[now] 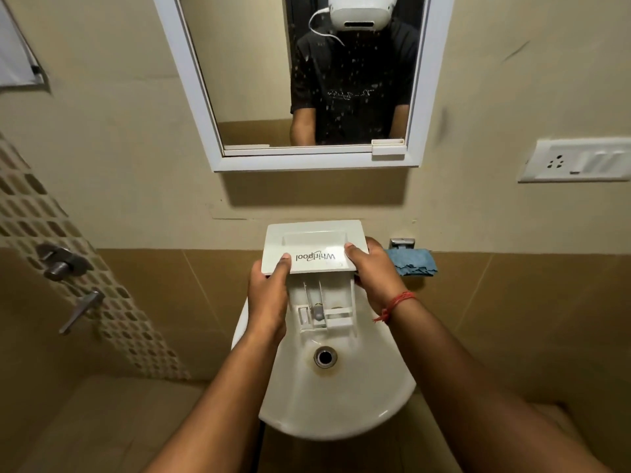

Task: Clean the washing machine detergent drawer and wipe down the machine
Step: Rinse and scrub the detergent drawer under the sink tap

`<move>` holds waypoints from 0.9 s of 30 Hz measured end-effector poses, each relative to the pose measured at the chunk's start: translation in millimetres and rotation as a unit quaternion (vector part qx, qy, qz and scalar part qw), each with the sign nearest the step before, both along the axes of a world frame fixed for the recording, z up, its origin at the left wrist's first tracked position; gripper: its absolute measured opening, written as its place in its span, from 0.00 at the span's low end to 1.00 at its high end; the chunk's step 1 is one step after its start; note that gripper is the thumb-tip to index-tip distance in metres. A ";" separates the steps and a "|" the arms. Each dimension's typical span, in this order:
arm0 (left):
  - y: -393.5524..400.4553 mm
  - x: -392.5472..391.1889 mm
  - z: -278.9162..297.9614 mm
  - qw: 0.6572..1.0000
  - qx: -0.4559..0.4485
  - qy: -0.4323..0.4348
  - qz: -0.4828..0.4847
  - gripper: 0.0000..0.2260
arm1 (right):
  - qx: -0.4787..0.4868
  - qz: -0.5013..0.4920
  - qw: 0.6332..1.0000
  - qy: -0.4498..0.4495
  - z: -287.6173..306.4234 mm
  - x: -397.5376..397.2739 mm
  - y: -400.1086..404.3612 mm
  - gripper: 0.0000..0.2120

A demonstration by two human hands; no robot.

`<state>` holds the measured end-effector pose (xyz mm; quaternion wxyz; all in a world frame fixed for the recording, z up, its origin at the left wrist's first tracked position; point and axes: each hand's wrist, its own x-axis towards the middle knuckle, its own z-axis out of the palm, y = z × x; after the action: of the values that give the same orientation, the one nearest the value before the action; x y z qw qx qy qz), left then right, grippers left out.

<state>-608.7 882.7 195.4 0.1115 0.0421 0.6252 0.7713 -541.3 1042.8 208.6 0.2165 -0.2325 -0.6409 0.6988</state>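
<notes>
Above the washbasin (358,404), the left hand (268,295) and right hand (374,271) each gripped a side of the Whirlpool detergent drawer (314,247); a blue cloth (415,262) hung just beside it.

One head-worn wide-angle view looks down and forward, close over the sink (341,414), facing the wall mirror (211,131).

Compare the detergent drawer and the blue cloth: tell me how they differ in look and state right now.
The detergent drawer is white, rigid plastic with flat faces and inner compartments; the blue cloth is soft and crumpled. The drawer is held over the sink by the left hand and right hand; the cloth lies untouched by the wall, right of the right hand. The drawer bears a brand name; the cloth shows none. Both sit near the sink's back edge.
</notes>
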 end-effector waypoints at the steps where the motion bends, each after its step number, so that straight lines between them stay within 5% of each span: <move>1: -3.1 -2.5 1.9 1.000 -0.002 0.002 -0.007 0.10 | -0.001 -0.003 1.000 0.001 3.9 -0.7 -2.5 0.06; 19: -23.6 -11.7 7.2 0.997 -0.024 0.008 -0.066 0.14 | -0.010 -0.071 0.997 0.001 8.8 9.6 -35.3 0.16; 27: -27.3 -5.0 2.4 0.996 -0.055 -0.001 -0.073 0.14 | -0.007 -0.068 0.998 0.003 3.5 17.3 -36.8 0.11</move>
<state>-613.8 855.4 197.9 0.1698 0.0809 0.6616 0.7258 -524.0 1006.0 212.1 0.2639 -0.2747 -0.6180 0.6878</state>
